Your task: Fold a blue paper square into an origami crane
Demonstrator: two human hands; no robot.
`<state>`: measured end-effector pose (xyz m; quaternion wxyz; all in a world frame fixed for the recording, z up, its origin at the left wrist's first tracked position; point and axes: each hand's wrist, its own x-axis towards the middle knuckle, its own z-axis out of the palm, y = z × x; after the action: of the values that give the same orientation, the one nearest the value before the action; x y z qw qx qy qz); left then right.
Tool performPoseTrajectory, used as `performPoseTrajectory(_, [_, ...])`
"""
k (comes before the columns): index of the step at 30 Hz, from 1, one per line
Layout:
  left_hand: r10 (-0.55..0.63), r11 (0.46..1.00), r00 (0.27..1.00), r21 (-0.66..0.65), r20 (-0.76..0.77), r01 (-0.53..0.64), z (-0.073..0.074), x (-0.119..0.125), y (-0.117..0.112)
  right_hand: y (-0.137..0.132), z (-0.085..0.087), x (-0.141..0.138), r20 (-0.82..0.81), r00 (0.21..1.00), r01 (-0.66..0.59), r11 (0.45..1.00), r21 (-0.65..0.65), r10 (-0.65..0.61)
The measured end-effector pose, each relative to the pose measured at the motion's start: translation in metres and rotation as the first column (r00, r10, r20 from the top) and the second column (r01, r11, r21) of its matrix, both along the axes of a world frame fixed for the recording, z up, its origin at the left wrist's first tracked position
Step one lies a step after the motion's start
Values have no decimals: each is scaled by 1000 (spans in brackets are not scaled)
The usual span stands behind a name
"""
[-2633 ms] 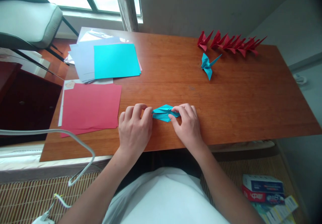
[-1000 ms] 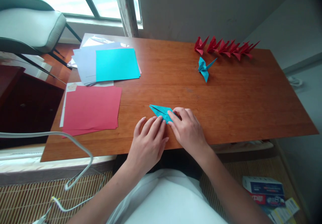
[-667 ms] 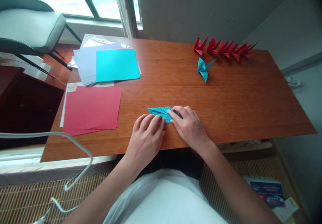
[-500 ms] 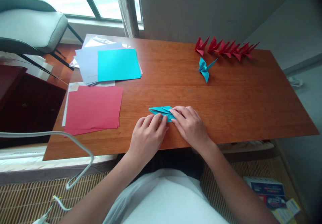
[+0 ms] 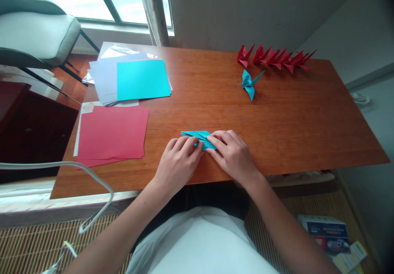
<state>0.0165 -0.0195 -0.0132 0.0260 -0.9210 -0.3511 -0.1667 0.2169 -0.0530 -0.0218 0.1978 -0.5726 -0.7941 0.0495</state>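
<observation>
Boxes (image 5: pixel 328 233) sit at the near right, their contents hidden. On the near middle of the table (image 5: pixel 292 126) lies the folded blue paper (image 5: pixel 201 134); the left hand (image 5: pixel 177 161), fingers curled, pinches its near left side, and the right hand (image 5: pixel 235 155), palm down, holds its right end between thumb and fingers.

The folded blue piece (image 5: pixel 202 135) is smooth matt paper, the table (image 5: pixel 197 110) grained wood with a soft sheen.
</observation>
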Motion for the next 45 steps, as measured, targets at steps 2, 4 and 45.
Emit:
performPoseTrajectory(2, [18, 1000, 1000, -8, 3, -18, 0, 1, -1, -1, 1, -2, 28, 1000, 5, 1000, -2, -5])
performPoseTrajectory(4, [32, 999, 999, -12, 18, -32, -1, 1, -3, -1, 3, -4, 52, 999, 8, 1000, 17, -8])
performPoseTrajectory(45, [-150, 986, 980, -60, 130, 159, 0, -13, 23, 2, -2, -2, -58, 998, 41, 990, 133, -34])
